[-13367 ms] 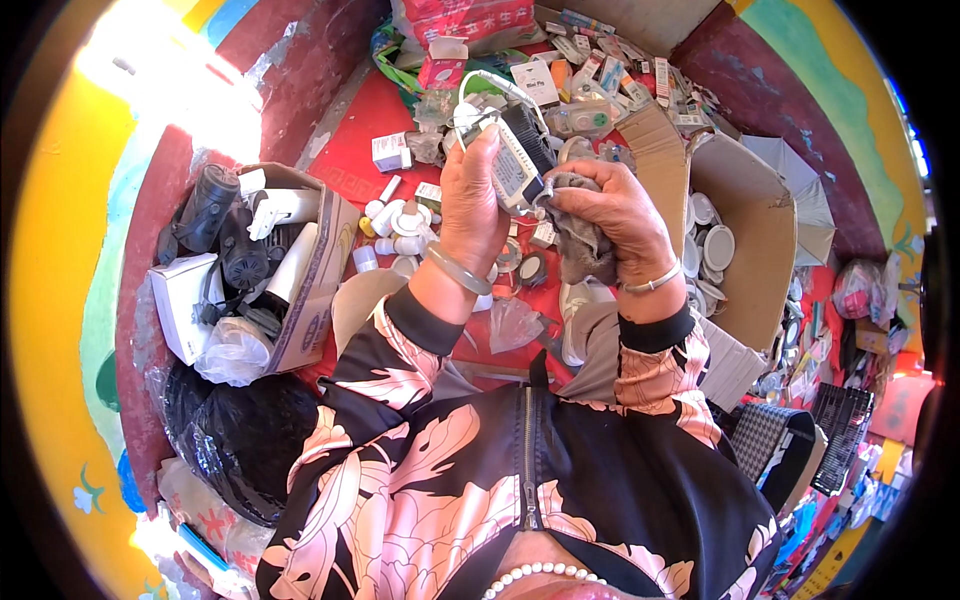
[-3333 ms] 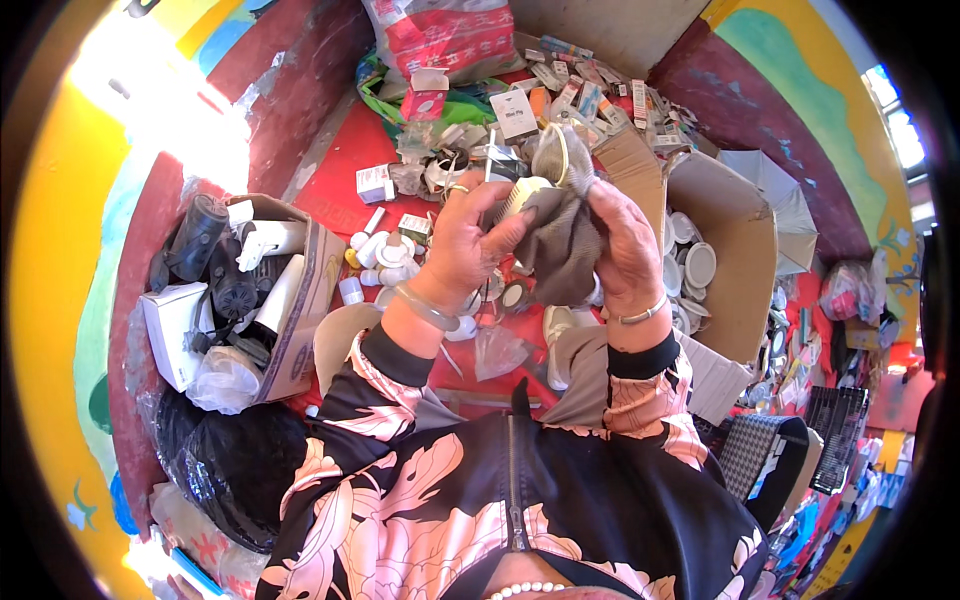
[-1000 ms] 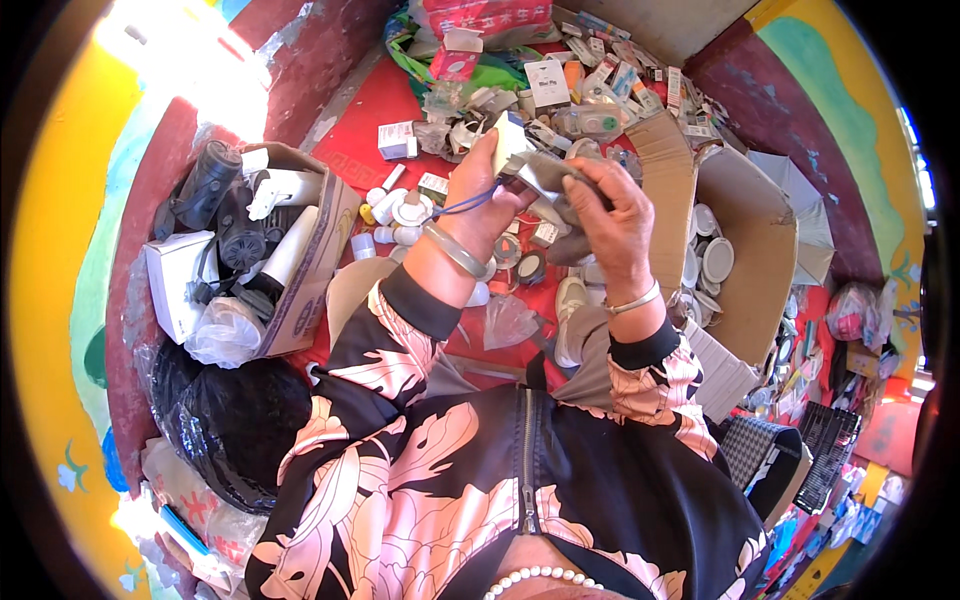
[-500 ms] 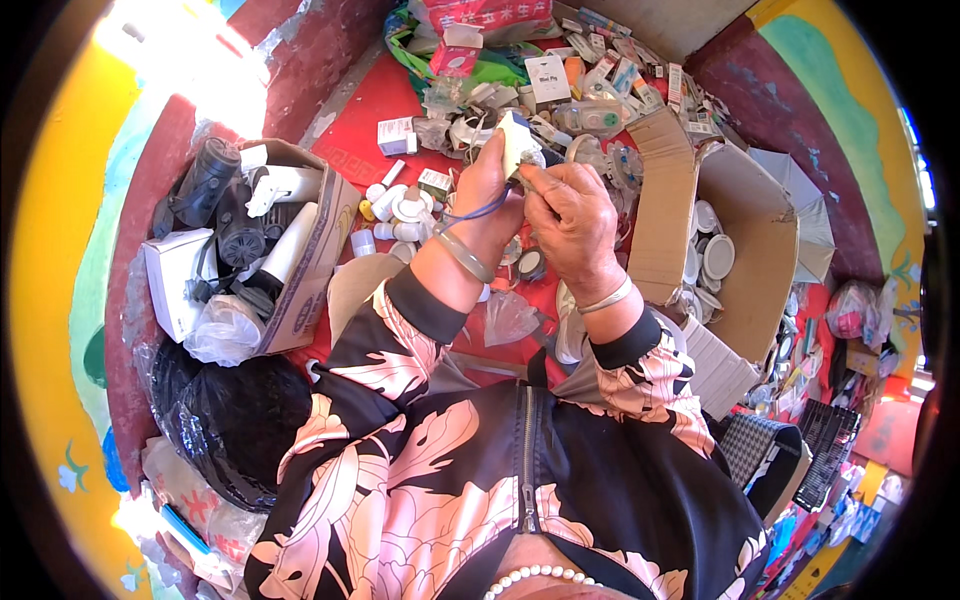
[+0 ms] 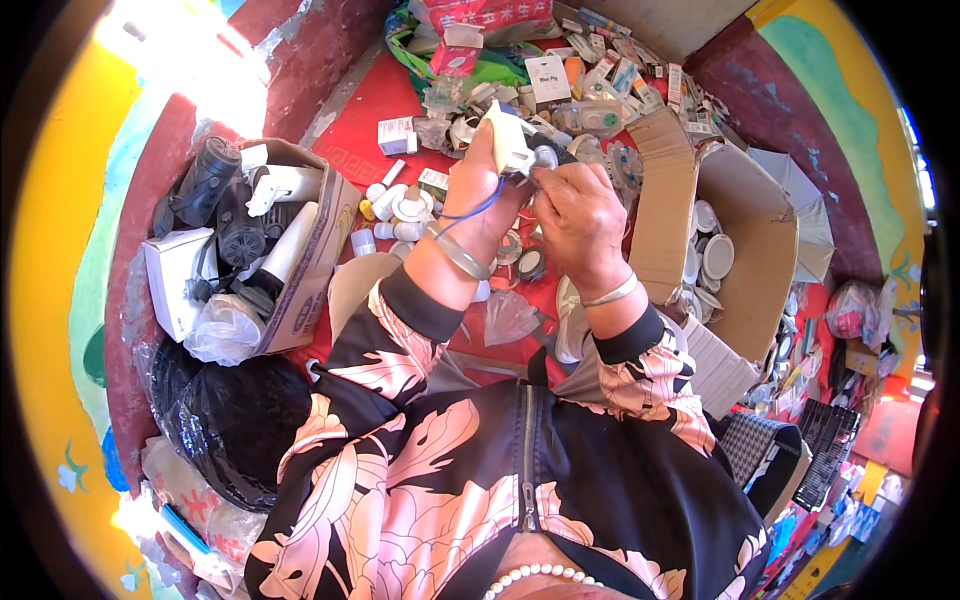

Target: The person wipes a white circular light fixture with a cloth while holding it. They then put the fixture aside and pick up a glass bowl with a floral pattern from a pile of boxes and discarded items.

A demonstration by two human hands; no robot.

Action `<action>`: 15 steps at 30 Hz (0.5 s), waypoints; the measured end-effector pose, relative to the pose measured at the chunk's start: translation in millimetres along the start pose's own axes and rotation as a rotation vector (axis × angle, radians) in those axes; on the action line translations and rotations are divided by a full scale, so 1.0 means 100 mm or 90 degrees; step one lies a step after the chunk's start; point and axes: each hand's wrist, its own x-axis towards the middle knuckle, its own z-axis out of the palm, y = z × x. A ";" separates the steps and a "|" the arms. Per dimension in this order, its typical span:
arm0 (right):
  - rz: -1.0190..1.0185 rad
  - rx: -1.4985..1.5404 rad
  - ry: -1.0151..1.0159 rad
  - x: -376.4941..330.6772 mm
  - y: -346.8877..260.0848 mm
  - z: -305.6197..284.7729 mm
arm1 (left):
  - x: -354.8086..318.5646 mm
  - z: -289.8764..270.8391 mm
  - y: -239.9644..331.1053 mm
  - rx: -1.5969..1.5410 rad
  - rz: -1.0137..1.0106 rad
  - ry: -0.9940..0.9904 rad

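Raised in front of my chest, my left hand point(image 5: 474, 200) is closed around a small white and pale-yellow box point(image 5: 511, 142). A thin blue cord point(image 5: 478, 210) loops from beside the box across that wrist. My right hand point(image 5: 582, 215) has its fingers pinched together at the box's near end. Close to those fingertips, a small greyish, shiny piece point(image 5: 544, 157) sticks out by the box; its kind is unclear. Whatever lies between the right fingertips is hidden. Beneath both hands, white round lids and small bottles point(image 5: 410, 205) are scattered over a red cloth point(image 5: 350, 128).
On the left stands a carton point(image 5: 318, 245) of black and white appliances, with a black plastic bag point(image 5: 235, 420) below it. An open cardboard box point(image 5: 745, 290) holding white discs is on the right. Small packages point(image 5: 625, 75) are heaped at the back.
The box in my left hand has turned and tipped, showing more of its white end. My right hand has shifted slightly right and down. The greyish piece now shows beside the box.
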 end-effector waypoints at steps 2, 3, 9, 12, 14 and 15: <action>0.031 -0.022 -0.016 -0.04 0.14 0.03 | -0.15 0.23 0.23 -0.212 -0.111 0.036; 0.051 0.005 0.012 -0.03 0.18 0.02 | -0.15 0.24 0.26 -0.205 -0.110 0.030; 0.211 0.136 0.007 0.02 0.15 -0.03 | -0.09 0.16 0.27 -0.251 -0.177 0.178; 0.143 0.146 -0.001 0.02 0.04 0.01 | -0.16 0.21 0.32 -0.063 -0.139 0.169; 0.046 0.090 0.008 0.00 -0.01 0.04 | -0.12 0.06 0.20 0.136 -0.054 0.073; 0.022 0.079 0.027 -0.01 -0.05 0.06 | -0.06 -0.08 0.10 0.149 -0.026 0.030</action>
